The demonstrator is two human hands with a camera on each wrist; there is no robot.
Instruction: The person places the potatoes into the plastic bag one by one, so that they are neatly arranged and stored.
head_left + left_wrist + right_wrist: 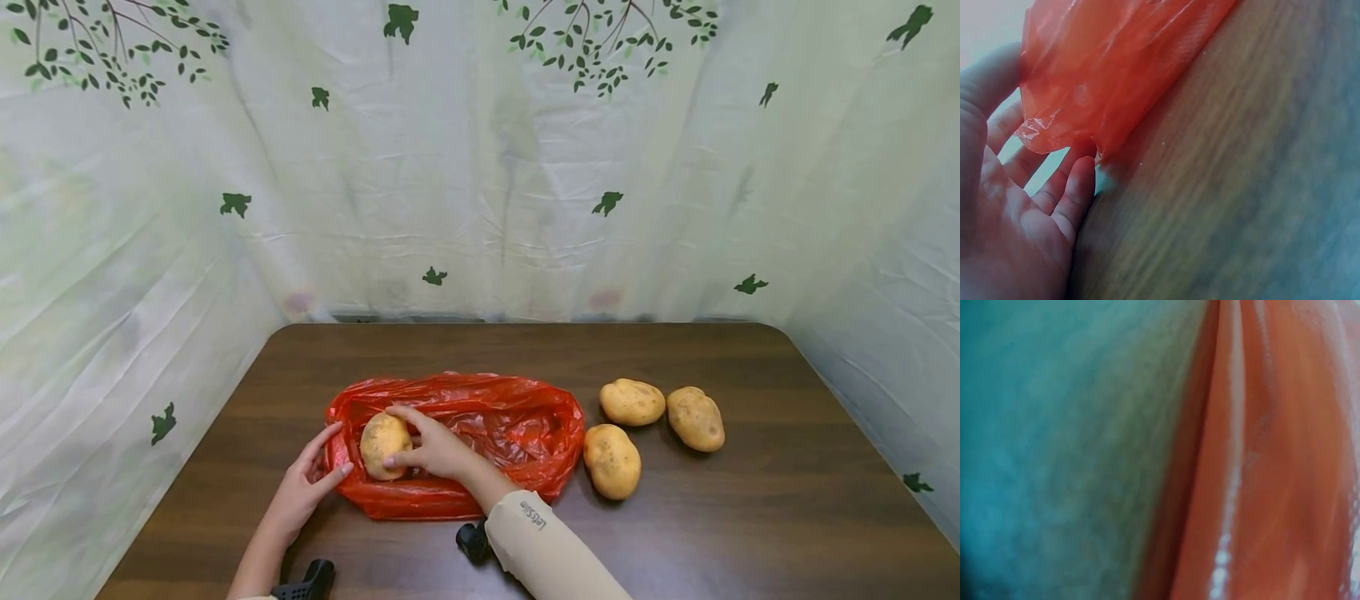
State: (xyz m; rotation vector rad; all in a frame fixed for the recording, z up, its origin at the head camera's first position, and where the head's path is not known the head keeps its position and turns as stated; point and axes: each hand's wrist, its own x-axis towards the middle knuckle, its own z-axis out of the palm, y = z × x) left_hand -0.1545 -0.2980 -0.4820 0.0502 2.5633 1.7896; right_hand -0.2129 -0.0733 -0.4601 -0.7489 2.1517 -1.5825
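Note:
A red plastic bag [517, 421] lies on the table with its mouth spread upward. Inside its left part, my right hand [438, 450] grips a potato [384, 446] between thumb and fingers. At the bag's left end, my left hand [296, 492] holds the rim, thumb and fingers apart. In the left wrist view the bag's end [1104, 69] sits between the thumb and curved fingers of the left hand [1029, 219]. Only the bag's red side [1285, 456] and a blurred surface fill the right wrist view; neither the right hand nor the potato shows there.
To the right of the bag lie three more potatoes: one at the back [632, 402], one farther right [696, 419] and one close to the bag's edge [612, 462]. They rest on a brown wooden table [787, 517]. Pale leaf-printed curtains [480, 167] surround the table.

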